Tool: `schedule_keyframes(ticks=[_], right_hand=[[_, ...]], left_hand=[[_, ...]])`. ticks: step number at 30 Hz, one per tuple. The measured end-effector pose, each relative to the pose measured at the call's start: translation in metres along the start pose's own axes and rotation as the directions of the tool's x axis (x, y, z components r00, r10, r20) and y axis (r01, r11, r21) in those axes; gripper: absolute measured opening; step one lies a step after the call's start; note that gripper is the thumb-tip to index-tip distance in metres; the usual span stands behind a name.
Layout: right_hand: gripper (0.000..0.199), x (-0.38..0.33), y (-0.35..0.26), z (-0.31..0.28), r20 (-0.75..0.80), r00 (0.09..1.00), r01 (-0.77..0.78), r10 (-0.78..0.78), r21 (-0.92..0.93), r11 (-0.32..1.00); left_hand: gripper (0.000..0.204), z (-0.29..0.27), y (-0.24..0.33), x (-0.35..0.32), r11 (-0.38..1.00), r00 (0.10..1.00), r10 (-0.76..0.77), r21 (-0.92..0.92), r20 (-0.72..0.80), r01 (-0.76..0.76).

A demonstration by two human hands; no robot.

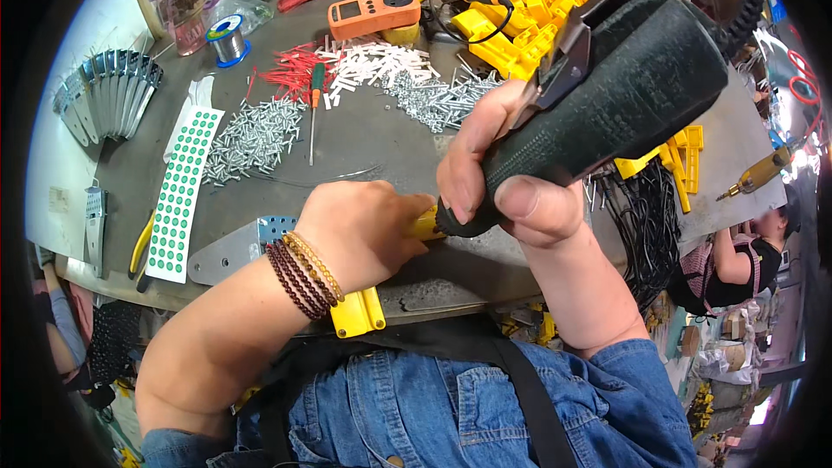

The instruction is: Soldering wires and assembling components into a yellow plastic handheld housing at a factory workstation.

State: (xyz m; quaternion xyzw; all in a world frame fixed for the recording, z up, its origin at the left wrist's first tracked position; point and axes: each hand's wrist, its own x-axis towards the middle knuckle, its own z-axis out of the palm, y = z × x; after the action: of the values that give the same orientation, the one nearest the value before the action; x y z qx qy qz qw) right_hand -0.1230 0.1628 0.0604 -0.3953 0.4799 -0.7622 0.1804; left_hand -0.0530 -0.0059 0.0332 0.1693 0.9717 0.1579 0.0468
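A dark power screwdriver (624,78) with a metal lever along its body is gripped in my right hand (548,212), its nose tilted down to the left. That nose meets a yellow plastic part (425,224) that my left hand (360,224) is closed around. Below my left wrist, which wears beaded bracelets, another stretch of yellow plastic (357,314) shows at the table's front edge. A perforated metal blade (232,253) sticks out to the left from under that wrist. The driver's tip and the spot it touches are hidden.
Piles of screws (253,140), white tubes (373,65) and red pieces (296,71) cover the table beyond my hands. A small screwdriver (315,97), a green-dotted sticker sheet (184,195), an orange meter (374,15) and yellow housings (555,0) lie around. Black cables (646,234) hang at right.
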Motion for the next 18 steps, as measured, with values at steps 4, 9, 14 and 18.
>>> schedule_keyframes(ticks=[4, 9, 14, 18], right_hand=[[0.056, 0.001, 0.004, -0.007, -0.03, 1.0, 0.008, -0.007, 0.024, 1.0], [0.073, 0.013, -0.015, -0.007, 0.194, 0.976, -0.091, 0.096, -0.031, 0.995], [0.058, 0.024, -0.011, -0.016, 0.092, 0.995, 0.036, -0.029, -0.076, 0.996], [0.055, 0.027, 0.004, -0.016, 0.063, 0.998, -0.018, 0.022, -0.059, 0.998]], left_hand=[[0.03, 0.003, -0.003, -0.001, 0.999, 0.999, -0.003, -0.05, -0.032, 0.001], [0.032, 0.002, 0.001, 0.0, 0.997, 0.993, -0.078, 0.009, 0.092, 0.077], [0.038, 0.013, -0.005, -0.006, 0.998, 0.992, 0.023, -0.062, -0.123, -0.031], [0.039, 0.023, -0.01, -0.006, 0.996, 0.976, 0.056, -0.057, -0.211, -0.069]])
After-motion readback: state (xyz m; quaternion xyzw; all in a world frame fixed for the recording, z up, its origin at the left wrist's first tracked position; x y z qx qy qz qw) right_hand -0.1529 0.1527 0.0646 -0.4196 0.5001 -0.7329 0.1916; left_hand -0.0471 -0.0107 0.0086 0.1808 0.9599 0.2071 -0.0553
